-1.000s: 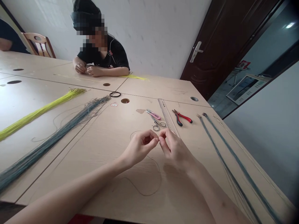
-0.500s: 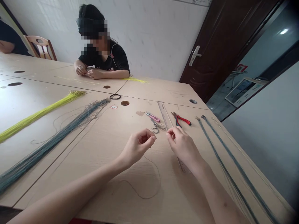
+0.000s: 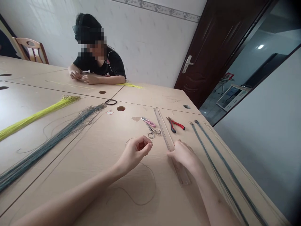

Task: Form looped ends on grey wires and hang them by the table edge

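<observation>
My left hand (image 3: pixel 135 153) is curled above the table (image 3: pixel 98 163), thumb and fingers pinched on the end of a thin dark cord (image 3: pixel 141 191) that loops across the wood below my wrist. My right hand (image 3: pixel 184 154) rests on the clear plastic ruler (image 3: pixel 164 130), fingers bent down against its middle; whether it grips the ruler is unclear. Small steel scissors (image 3: pixel 152 131) and pink thread snips (image 3: pixel 148 121) lie just beyond my left hand. Red-handled pliers (image 3: pixel 175 124) lie right of the ruler.
A bundle of blue-grey cords (image 3: pixel 47 146) and one of yellow-green cords (image 3: pixel 33 116) stretch across the left. Finished blue cords (image 3: pixel 218 169) run along the right edge. A black ring (image 3: pixel 110 102) lies by a cable hole (image 3: pixel 120 108). Another person sits across (image 3: pixel 98 62), hands together.
My hands have separated: the right hand left the cord and moved right and down onto the ruler. The left hand stayed pinched on the cord. The camera tilted up slightly.
</observation>
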Available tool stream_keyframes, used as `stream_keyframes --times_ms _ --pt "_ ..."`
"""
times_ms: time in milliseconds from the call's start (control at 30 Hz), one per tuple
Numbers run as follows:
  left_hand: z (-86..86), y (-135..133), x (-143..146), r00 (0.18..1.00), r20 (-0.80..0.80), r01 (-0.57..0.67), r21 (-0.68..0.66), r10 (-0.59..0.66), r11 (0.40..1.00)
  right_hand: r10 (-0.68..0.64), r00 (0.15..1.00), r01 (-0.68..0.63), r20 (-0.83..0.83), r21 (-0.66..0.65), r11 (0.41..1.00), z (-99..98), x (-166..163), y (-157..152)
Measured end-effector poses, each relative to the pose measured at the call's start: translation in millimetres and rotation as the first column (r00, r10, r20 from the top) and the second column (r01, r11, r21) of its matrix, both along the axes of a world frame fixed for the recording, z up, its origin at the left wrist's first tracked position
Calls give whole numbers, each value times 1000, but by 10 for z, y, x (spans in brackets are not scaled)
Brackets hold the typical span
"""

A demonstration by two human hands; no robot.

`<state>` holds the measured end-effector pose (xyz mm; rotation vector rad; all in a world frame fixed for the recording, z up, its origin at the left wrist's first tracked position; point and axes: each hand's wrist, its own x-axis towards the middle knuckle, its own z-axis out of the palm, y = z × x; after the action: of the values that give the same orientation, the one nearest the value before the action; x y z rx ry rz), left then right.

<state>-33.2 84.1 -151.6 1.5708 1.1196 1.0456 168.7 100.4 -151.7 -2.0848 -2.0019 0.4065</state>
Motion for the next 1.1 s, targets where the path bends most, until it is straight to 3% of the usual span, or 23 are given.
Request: stream_keyframes --times_ms 167,300,400,567,767,933,1100 --pt "-8 -13 2 1000 -4 16 2 -16 1000 -82 997 82 6 -125 989 16 7 18" --pt "-18 -25 13 998 18 59 -9 -58 998 -34 987 8 -154 -168 986 -33 89 66" --pt "-4 -27 5 998 41 51 -12 -51 999 16 941 -58 -339 -113 992 20 80 70" --pt "73 -43 -44 995 105 3 7 -4 1000 147 724 -97 -674 112 989 264 -156 -80" --pt "172 -111 -79 969 242 28 84 -47 996 376 348 6 -859 403 915 410 -353 -326" --pt "171 -154 -66 917 398 -49 126 -5 991 459 379 112 -803 532 839 461 -406 -409" --pt "47 -247 63 860 511 24 -25 -8 999 510 414 243 -754 632 736 391 -495 -434"
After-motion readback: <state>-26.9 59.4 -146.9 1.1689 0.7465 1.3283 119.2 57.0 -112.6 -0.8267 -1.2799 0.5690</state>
